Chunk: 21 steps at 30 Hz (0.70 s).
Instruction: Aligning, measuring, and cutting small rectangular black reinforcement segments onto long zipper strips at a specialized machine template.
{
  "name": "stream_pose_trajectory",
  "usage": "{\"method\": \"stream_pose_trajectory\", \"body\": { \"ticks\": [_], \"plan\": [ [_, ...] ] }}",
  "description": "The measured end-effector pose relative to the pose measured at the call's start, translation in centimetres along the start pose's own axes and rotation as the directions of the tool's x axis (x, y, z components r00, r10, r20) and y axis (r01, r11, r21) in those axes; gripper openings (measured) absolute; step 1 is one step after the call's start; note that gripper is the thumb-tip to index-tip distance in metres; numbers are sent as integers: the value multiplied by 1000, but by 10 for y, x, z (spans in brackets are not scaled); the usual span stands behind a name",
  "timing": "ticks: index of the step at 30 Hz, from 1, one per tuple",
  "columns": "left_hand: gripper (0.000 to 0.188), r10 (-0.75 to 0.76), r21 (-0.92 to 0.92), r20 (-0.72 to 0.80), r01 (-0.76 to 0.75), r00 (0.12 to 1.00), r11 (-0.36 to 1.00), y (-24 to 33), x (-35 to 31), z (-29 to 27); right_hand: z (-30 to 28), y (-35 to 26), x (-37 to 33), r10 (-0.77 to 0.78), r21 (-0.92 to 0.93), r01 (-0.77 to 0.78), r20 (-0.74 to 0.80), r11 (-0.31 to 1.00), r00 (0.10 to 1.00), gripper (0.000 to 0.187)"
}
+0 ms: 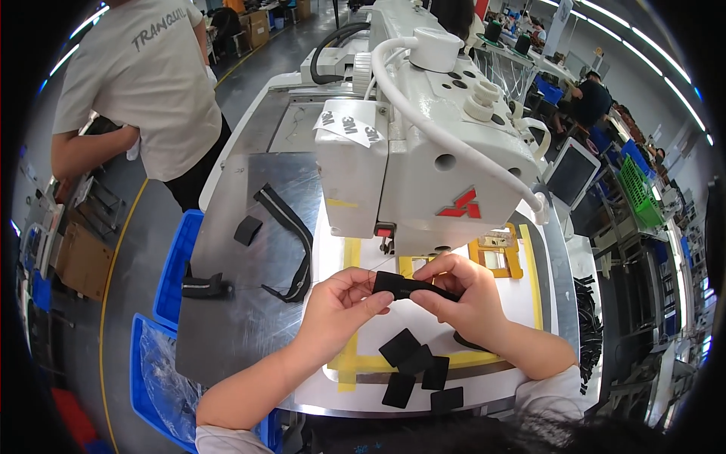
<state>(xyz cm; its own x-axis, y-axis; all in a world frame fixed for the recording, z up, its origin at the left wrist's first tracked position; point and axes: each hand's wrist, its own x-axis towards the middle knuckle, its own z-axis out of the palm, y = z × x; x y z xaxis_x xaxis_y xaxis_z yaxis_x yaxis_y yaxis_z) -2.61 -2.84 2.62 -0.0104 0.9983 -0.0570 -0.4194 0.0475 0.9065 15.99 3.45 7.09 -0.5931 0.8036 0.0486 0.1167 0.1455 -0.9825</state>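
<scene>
A busy workshop with a grey floor surrounds me, and a person in a pale shirt (pixel 162 98) stands at ten o'clock with their back to me. A white sewing machine (pixel 454 151) fills twelve o'clock over a grey metal plate (pixel 246 325).

The black strap (pixel 414 290) is in front of me, just below the machine head. My left hand (pixel 348 299) pinches its wider left end, thumb against fingertips with only the fabric between. My right hand (pixel 463 295) grips it farther right, thumb on top, fingers curled behind; both grips are closed.

At six o'clock from my hands, loose black patches (pixel 399 347) lie scattered, some overlapping. At nine to ten o'clock a curved strap (pixel 305 265) rests on the metal. At one o'clock, close by, is a yellow frame (pixel 514 262).

To handle this well, I judge, I should keep the layers flat and their edges even, pinch lightly so nothing puckers, and smooth outward with my thumbs, keeping my fingertips clear of the machine head. I can't tell whether the layers are joined.
</scene>
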Motion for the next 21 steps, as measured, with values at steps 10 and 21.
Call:
{"method": "stream_pose_trajectory", "body": {
  "ticks": [10,21],
  "plan": [
    [22,-115,-204,-131,87,985,975,39,12,-36,-12,-31,-12,314,166,-428,460,888,831,54],
    [41,-318,632,-68,288,946,719,97,77,-120,131,0,33,93,2,-132,698,991,710,47]
  ]
}}
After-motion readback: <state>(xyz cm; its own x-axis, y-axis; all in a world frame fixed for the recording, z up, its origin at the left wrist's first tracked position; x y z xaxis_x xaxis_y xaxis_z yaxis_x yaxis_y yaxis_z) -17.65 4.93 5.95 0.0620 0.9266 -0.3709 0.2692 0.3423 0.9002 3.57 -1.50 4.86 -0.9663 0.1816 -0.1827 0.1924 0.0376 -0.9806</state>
